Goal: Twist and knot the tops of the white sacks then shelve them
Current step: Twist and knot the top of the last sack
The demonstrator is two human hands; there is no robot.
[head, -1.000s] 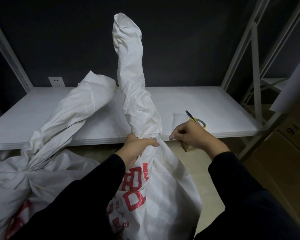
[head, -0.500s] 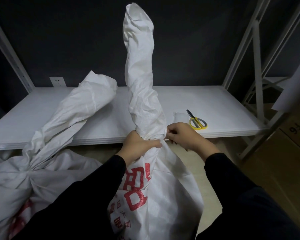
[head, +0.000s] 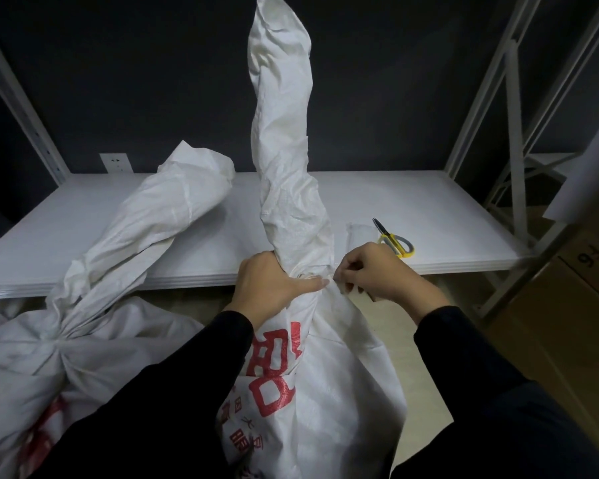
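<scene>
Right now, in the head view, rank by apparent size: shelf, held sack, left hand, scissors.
Largest: shelf and held sack. They spread about alike, and the sack is nearer the camera, so I won't rank them.
Next: left hand.
Smallest: scissors.

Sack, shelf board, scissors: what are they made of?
Sack: looks like woven plastic, matte; fine weave grain, stiff creases, holds its twisted top upright. Shelf board: smooth white, likely laminated board or painted metal; cannot tell. Scissors: yellow handles look plastic, dark blades probably metal.
</scene>
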